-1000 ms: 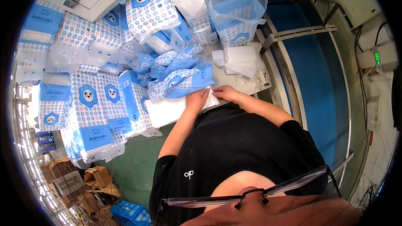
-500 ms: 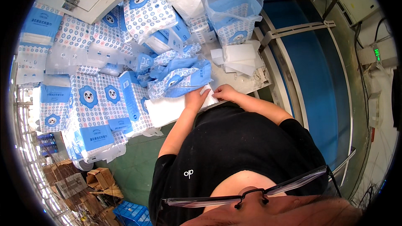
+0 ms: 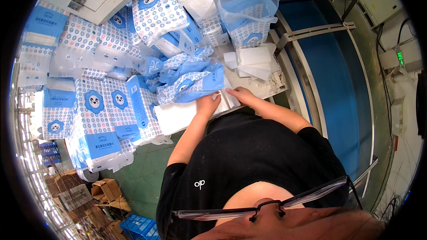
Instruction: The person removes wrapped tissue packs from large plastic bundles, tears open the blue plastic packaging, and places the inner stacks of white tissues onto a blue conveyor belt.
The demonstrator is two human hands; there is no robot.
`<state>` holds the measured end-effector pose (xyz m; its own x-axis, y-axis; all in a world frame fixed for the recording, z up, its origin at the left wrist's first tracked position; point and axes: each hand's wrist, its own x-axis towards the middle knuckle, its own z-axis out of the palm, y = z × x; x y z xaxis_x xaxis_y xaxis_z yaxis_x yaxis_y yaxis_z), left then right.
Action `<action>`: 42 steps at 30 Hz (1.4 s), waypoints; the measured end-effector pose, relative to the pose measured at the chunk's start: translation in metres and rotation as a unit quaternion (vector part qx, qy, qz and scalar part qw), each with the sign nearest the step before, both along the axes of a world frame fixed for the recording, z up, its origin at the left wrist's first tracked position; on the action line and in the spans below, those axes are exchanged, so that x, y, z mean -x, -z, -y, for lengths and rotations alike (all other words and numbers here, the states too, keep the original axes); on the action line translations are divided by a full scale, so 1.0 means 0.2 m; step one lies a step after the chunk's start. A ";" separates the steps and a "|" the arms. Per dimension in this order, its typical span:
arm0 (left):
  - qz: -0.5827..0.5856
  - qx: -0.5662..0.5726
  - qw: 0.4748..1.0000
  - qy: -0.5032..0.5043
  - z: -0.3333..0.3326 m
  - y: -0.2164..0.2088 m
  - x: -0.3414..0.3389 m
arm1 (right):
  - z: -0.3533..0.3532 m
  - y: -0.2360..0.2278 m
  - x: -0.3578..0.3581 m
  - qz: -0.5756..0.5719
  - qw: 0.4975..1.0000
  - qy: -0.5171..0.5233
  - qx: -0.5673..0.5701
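A long white stack of tissues (image 3: 177, 116) lies along the near edge of the worktable, in front of my body. My left hand (image 3: 208, 104) is closed over the stack towards its right end, fingers bent onto the paper. Just right of it, my right hand (image 3: 242, 96) pinches the edge of some tissue sheets (image 3: 229, 99), which stand up slightly between the two hands. Crumpled blue-and-white plastic packaging (image 3: 191, 80) lies right behind the stack and covers part of it. My fingertips are partly hidden by the paper.
Printed tissue packs (image 3: 93, 106) are piled on the left and at the back. An open clear bag (image 3: 249, 13) stands at the back right, near loose white sheets (image 3: 255, 61). A blue conveyor belt (image 3: 329, 93) runs along the right. Cardboard boxes (image 3: 106, 190) lie lower left.
My right hand has shifted slightly up and left at the tissue edge. The sheets between my hands now stand higher and spread apart more. My left hand has barely moved.
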<state>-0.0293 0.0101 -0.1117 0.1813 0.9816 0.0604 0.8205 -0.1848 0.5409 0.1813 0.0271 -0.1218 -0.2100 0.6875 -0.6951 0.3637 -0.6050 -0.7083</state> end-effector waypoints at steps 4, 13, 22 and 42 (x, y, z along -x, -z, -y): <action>-0.002 -0.029 1.000 0.008 -0.01 0.01 0.00 | -0.02 0.04 0.03 0.096 0.984 -0.073 -0.133; -0.024 -0.002 1.000 0.000 -0.01 -0.04 -0.02 | -0.04 0.01 -0.23 0.361 0.888 -0.054 -0.279; -0.031 0.060 0.995 0.073 -0.02 -0.08 -0.01 | -0.13 -0.48 -0.52 0.307 0.782 0.100 -0.534; -0.038 -0.051 0.997 0.034 -0.09 -0.10 -0.01 | 0.09 0.16 0.07 -0.135 0.958 -0.171 -0.185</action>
